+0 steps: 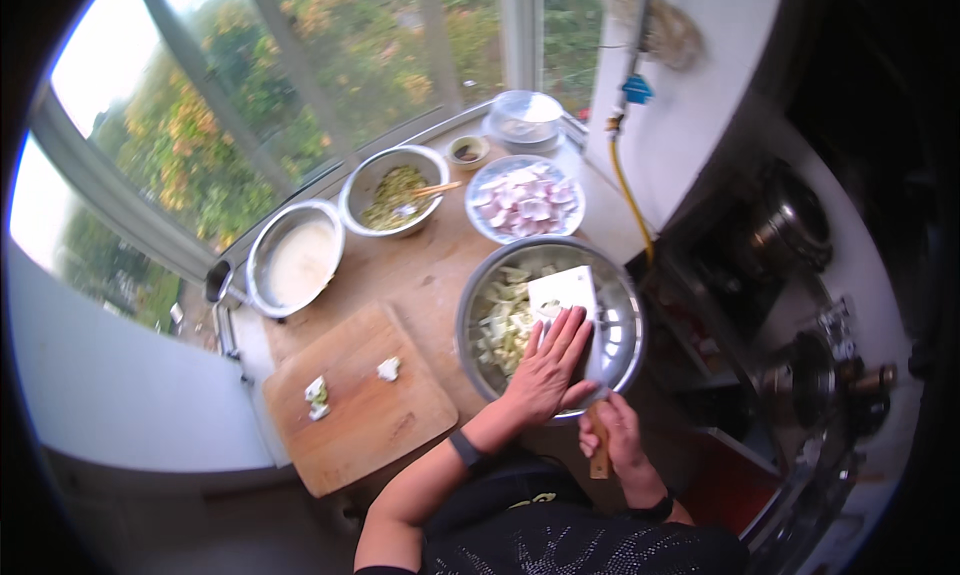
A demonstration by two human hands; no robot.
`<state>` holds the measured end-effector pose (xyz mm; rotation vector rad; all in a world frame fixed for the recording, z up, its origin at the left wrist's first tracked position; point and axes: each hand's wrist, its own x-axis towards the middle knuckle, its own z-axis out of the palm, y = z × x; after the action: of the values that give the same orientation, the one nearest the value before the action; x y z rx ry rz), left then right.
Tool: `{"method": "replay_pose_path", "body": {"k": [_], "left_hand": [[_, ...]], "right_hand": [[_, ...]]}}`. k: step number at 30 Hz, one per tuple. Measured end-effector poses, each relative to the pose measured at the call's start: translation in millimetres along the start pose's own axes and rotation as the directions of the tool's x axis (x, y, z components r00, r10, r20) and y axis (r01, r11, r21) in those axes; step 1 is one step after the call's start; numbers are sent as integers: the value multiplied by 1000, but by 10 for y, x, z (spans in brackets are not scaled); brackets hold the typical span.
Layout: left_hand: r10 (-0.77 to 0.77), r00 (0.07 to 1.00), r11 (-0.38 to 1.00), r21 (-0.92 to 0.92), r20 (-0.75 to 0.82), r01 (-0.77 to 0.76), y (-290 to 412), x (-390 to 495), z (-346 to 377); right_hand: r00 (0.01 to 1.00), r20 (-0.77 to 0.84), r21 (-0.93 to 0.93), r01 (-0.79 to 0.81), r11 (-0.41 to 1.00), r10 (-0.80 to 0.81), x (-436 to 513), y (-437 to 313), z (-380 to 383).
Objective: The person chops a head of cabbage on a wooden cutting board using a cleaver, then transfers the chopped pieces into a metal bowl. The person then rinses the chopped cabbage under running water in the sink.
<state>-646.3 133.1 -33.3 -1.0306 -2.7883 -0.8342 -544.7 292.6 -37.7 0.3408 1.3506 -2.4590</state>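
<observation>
Over a large stainless steel bowl, my right hand grips the wooden handle of a cleaver. The wide blade is tilted inside the bowl. My left hand lies across the blade, fingers extended and slightly spread, palm hidden. Chopped pale green vegetable, like cabbage, fills the left part of the bowl. To the left, a wooden cutting board carries a few small scraps of the vegetable.
Behind the bowl stands a plate of pale pinkish pieces. Along the window are a bowl of chopped greens with chopsticks, a basin of whitish contents, a small dish and a lidded plastic container. A yellow hose hangs right.
</observation>
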Motion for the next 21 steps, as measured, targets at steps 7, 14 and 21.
{"method": "replay_pose_path", "body": {"k": [7,14,21], "left_hand": [[-255,966,967,-16,-35,254,-434,-367,14],[-757,559,564,95,-338,821,-1332,-2211,-1224],[-861,468,414,259,-200,873,-1897,-2857,-1262]], "right_hand": [[971,-140,4,195,981,-193,-169,-123,-136],[979,-5,-43,203,978,-204,-209,-153,-112],[975,219,-34,36,999,-27,4,-90,133]]}}
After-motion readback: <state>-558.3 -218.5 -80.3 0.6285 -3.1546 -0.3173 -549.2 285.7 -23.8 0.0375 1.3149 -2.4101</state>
